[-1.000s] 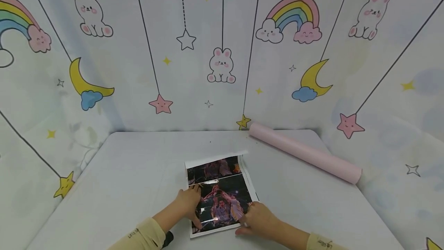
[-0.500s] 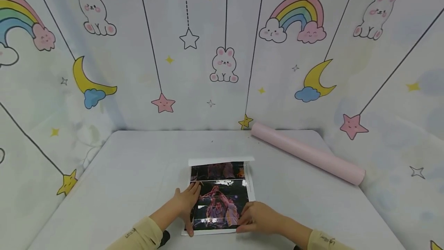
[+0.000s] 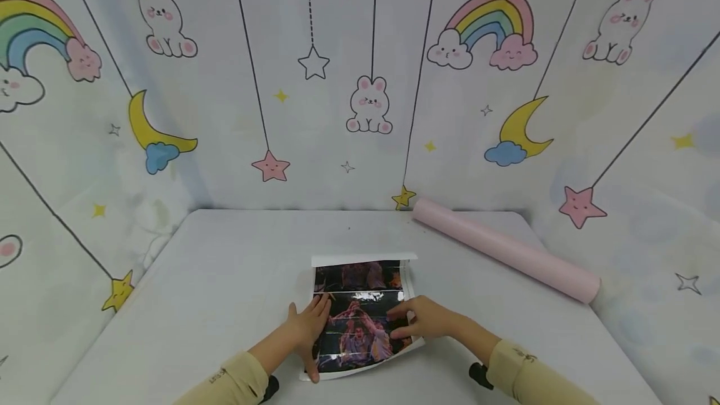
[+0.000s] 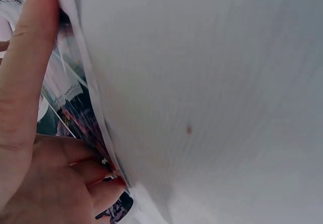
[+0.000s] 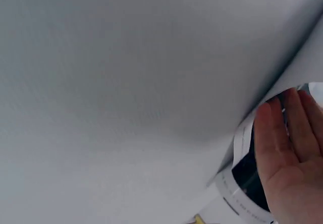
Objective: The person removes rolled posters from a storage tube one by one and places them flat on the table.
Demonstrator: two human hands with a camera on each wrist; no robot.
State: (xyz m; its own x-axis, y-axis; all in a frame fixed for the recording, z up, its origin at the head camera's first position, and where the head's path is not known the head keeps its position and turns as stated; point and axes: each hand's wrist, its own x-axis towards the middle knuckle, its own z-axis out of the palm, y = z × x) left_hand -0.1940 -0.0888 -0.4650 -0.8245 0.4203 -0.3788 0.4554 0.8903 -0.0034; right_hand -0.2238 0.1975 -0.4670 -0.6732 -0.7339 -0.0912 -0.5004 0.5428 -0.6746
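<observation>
A glossy printed sheet (image 3: pixel 360 311) with white borders lies on the table, showing figures on a dark ground. Creases run across it, and a white strip along its far edge stands out from the picture. My left hand (image 3: pixel 306 333) rests flat on the sheet's left edge, thumb and fingers spread. In the left wrist view, the left thumb (image 4: pixel 25 82) lies along the sheet's border. Over the right edge, my right hand (image 3: pixel 424 317) has fingers and thumb apart on the picture. Straight right fingers (image 5: pixel 290 128) lie over the sheet in the right wrist view, where its border curves up.
A pink roll (image 3: pixel 506 252) lies diagonally at the back right of the white table (image 3: pixel 242 255). Behind stands a white backdrop (image 3: pixel 225 80) printed with rabbits, rainbows, moons and stars. Dark wrist gear (image 3: pixel 480 375) shows beneath the right sleeve.
The sheet has turned from tilted to nearly square with the table. My right hand has moved from its lower right corner up the right edge; the left hand stays at the left edge.
</observation>
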